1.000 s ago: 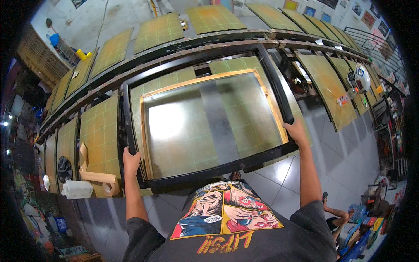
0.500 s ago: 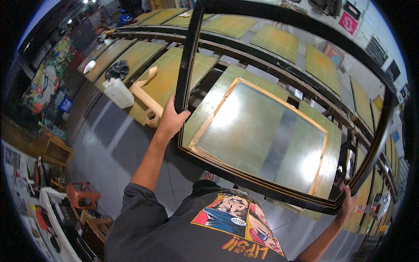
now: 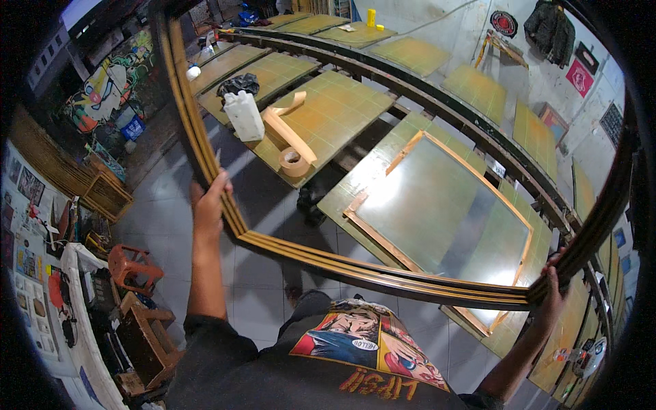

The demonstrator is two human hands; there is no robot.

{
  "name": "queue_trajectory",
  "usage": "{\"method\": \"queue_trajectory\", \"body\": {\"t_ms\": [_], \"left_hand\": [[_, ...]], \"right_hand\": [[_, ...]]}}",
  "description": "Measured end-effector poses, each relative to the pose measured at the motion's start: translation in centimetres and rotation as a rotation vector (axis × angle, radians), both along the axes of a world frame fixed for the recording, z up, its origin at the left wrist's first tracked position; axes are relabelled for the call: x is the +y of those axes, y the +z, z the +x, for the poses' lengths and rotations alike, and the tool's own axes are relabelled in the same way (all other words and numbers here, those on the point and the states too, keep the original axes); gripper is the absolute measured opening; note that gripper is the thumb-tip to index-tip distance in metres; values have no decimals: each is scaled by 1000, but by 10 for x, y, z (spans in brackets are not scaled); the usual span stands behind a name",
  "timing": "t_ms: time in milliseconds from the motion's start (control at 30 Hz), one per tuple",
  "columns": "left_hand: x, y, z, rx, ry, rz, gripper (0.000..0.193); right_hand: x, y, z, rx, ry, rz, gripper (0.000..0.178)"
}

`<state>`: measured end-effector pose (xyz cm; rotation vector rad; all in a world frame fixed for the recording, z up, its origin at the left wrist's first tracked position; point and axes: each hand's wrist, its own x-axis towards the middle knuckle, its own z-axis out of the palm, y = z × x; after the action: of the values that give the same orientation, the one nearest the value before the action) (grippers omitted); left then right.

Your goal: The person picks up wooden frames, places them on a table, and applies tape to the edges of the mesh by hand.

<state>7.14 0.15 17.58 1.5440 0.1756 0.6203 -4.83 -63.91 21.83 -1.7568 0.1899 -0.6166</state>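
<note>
A large black picture frame with gold lines (image 3: 383, 277) is held up before me, tilted, its opening showing the tables behind. My left hand (image 3: 213, 198) is closed around its left side near the lower left corner. Close to the lower right corner, my right hand (image 3: 555, 277) grips the other side, its fingers partly hidden behind the moulding. Beyond the opening, a clear glass sheet (image 3: 437, 212) with brown tape along its edges lies on a greenish board (image 3: 342, 198). The glass reflects bright light.
On the neighbouring board (image 3: 342, 113) stand a white plastic jug (image 3: 244, 116) and a roll of brown tape (image 3: 295, 162) beside a strip of brown paper (image 3: 290, 130). A red stool (image 3: 134, 268) is at the left. Several more boards rest on long rails (image 3: 437, 113).
The frame has shifted left and come closer, spreading wider in view, with both hands still on it. My left hand has moved leftward and slightly down, and my view has turned.
</note>
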Motion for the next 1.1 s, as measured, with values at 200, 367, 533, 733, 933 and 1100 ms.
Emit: {"method": "queue_trajectory", "body": {"t_ms": [200, 367, 533, 733, 933, 1100], "left_hand": [[195, -4, -85, 55, 350, -167, 29], [349, 11, -198, 20, 574, -95, 33], [478, 73, -362, 74, 1016, 58, 39], [531, 165, -584, 477, 1246, 831, 52], [375, 170, -399, 761, 1327, 1213, 46], [390, 86, -337, 1188, 1260, 1383, 69]], "right_hand": [[182, -37, 59, 52, 79, 35, 45], [360, -67, 132, 257, 450, 120, 43], [531, -129, 182, 189, 1025, 79, 39], [628, -88, 265, -158, 930, -393, 64], [672, -52, 461, -396, 771, -967, 54], [731, -65, 523, -134, 943, -1179, 50]]}}
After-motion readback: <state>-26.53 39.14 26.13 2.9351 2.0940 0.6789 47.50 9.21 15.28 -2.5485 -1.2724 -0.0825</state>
